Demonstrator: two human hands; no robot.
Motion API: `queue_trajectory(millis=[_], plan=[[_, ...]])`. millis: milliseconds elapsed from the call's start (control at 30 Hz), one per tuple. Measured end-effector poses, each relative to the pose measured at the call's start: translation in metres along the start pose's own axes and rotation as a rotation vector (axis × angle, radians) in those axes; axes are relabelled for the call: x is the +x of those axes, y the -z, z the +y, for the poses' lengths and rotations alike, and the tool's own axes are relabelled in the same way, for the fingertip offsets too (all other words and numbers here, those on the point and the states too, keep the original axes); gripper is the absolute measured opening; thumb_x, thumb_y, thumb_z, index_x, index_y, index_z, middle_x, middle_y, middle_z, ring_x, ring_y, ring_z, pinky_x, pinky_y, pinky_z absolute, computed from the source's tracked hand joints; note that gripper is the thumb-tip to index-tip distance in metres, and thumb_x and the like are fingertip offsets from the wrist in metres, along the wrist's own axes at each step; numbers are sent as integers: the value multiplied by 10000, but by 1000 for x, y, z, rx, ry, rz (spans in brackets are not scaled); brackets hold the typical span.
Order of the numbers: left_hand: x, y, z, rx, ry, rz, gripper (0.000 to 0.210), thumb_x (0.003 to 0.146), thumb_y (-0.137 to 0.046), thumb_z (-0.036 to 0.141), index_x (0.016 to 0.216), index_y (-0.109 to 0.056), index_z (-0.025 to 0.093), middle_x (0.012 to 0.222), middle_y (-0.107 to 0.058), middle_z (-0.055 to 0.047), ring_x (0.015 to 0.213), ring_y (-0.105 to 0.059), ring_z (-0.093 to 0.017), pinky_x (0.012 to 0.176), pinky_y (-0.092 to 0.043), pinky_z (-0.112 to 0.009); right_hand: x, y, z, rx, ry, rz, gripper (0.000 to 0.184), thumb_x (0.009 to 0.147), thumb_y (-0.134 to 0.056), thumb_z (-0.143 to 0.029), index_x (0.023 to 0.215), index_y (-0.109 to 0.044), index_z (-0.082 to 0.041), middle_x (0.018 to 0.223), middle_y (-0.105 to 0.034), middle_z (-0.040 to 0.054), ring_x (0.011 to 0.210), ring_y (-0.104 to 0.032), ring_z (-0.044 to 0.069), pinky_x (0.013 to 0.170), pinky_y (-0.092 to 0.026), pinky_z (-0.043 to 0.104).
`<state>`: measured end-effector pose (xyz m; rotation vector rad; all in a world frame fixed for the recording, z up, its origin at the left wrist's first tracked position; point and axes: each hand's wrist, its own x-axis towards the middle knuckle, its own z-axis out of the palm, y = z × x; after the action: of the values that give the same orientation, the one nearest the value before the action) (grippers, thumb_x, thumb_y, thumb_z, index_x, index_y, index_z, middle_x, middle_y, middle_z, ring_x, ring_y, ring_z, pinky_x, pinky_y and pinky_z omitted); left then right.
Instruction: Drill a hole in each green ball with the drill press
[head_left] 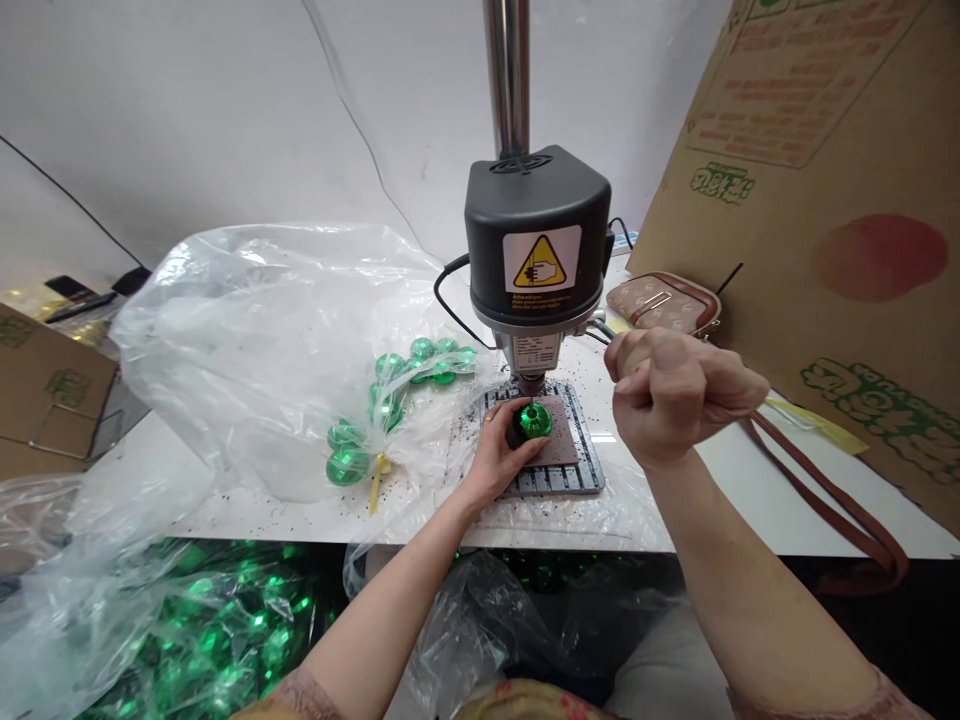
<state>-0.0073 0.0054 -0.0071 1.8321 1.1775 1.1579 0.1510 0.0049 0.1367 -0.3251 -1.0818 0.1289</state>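
My left hand (499, 450) is wrapped round a shiny green ball (535, 421) on the drill press base plate (589, 455). Thumb and fingers press on its sides, and a brownish pad (562, 447) lies under it. Right above the ball is the chuck of a black bench drill press (538, 235); whether the drill bit is inside the ball I cannot tell. My right hand (671, 390) is closed in a fist round the drill press lever (602, 328), to the right of the motor housing. Most of the lever is hidden by the fingers.
Several green balls (346, 465) lie left of the press, partly under a large clear plastic bag (255, 360). Dark shavings dot the white table (300, 515). A brown patterned purse (660, 303) sits by a big cardboard box (817, 250). Below the table edge are more green shiny pieces (217, 620).
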Motion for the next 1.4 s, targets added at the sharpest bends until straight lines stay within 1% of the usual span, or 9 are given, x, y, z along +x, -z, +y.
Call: queue_trajectory(millis=[333,533,733,933,1033,1167,1233,1300,1400], plan=[[-1,0,-1,-17,7,-6,504,824,-778,338,1282,-588,251,1306,-600,-92,1242,-546,-268,1094,-413,-441,-4,7,4,24,22,-65,330,810,-577,-105,499,-515,-196,438,-409,-59,370,-374,76,397,-302,284],[-1,-1,0,-24,17,0,499,821,-782,331,1277,-597,245,1303,-611,-94,1239,-555,-275,1094,-414,-452,-11,11,4,17,18,-65,389,839,-596,-181,463,-498,-191,414,-380,-62,351,-359,68,399,-321,289],[0,-2,6,29,19,32,491,806,-792,308,1258,-609,245,1260,-644,-82,1202,-578,-274,1057,-446,-440,13,-6,-9,-12,-124,34,410,881,-621,-229,480,-541,-199,387,-331,-72,340,-334,56,386,-262,280],[-30,-4,25,215,5,267,435,798,-792,355,1182,-619,245,1133,-673,-86,1086,-626,-280,957,-506,-449,40,-21,-16,-53,-220,-9,451,908,-615,-272,476,-504,-205,409,-338,-59,371,-309,52,398,-260,282],[-76,-2,26,299,-187,224,461,811,-782,412,1209,-609,256,1109,-684,-107,1054,-652,-285,903,-541,-441,40,-21,-15,-108,-203,-18,496,926,-610,-332,477,-451,-195,419,-320,-57,386,-334,40,420,-285,257],[-136,-4,15,524,-714,-196,295,887,-685,353,1180,-653,339,1156,-726,-113,848,-697,-235,665,-550,-346,37,-21,-14,-7,-180,-2,451,919,-589,-215,482,-479,-190,413,-328,-63,375,-332,39,413,-249,259],[-150,-6,10,671,-811,-327,309,884,-646,283,1189,-664,335,1180,-736,-133,794,-701,-234,614,-539,-336,37,-22,-15,5,-191,13,431,916,-562,-183,490,-500,-188,416,-339,-64,378,-329,40,417,-245,263],[-152,-8,11,710,-801,-340,382,855,-687,289,1235,-654,283,1201,-728,-179,814,-716,-252,639,-562,-347,36,-22,-16,-10,-208,21,434,914,-556,-194,485,-492,-188,417,-340,-67,381,-323,41,429,-254,271],[-140,-5,19,565,-804,-229,488,837,-748,459,1247,-636,219,1159,-734,-189,808,-724,-245,653,-586,-340,36,-21,-16,-13,-218,35,434,902,-572,-219,477,-487,-193,415,-348,-69,376,-319,49,438,-263,290]])
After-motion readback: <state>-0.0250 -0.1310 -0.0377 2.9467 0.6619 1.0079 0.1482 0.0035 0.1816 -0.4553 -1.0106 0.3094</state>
